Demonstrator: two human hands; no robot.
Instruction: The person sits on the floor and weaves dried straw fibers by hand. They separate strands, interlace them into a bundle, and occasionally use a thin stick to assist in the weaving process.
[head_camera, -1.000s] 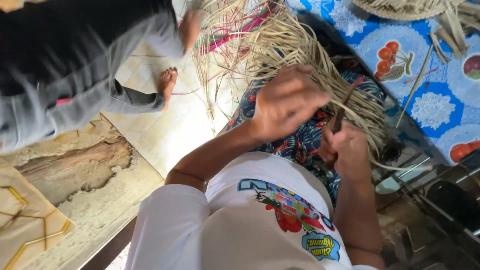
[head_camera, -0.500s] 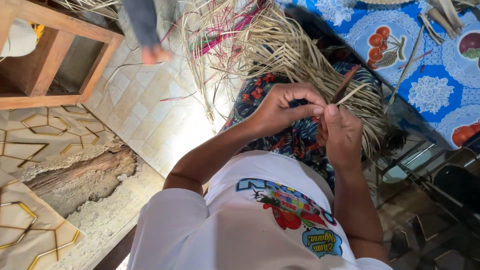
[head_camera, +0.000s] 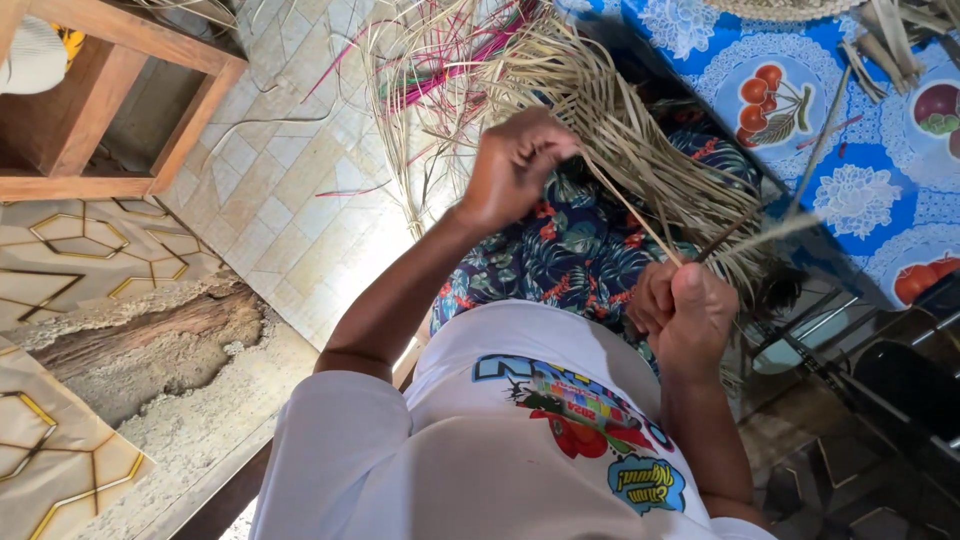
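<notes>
The left hand (head_camera: 515, 165) is raised and curled, pinching 1 flat, pale straw strip (head_camera: 630, 215) that runs taut down to the right hand (head_camera: 680, 310). That hand is clenched in a fist around the strip's lower end and a thin dark stick (head_camera: 722, 238). Both work over a loose, half-woven mat of dry straw strips (head_camera: 640, 130) lying on the lap, on a dark floral cloth (head_camera: 560, 250). Pink and green dyed strands (head_camera: 450, 75) trail onto the pale tiled floor (head_camera: 290, 200). A glossy blue fruit-printed tablecloth (head_camera: 860, 180) lies to the right.
</notes>
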